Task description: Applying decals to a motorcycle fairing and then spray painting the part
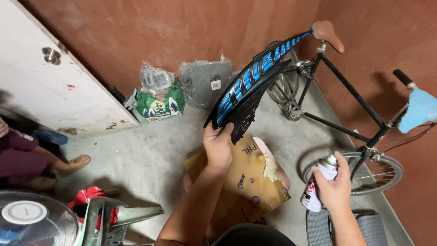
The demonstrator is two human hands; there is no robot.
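Left hand (218, 146) gripping a black-and-blue fender (252, 82), right hand (336, 184) wrapped round a spray can (318, 183) — nozzle seemingly uncapped

Single view only, from a camera worn on the person's head. It looked steeply down and forward over both forearms onto the concrete floor (150, 155), close enough that the hands filled mid-frame. Its far edge took in the reddish wall (182, 32) and a room corner. No second view to overlap with.
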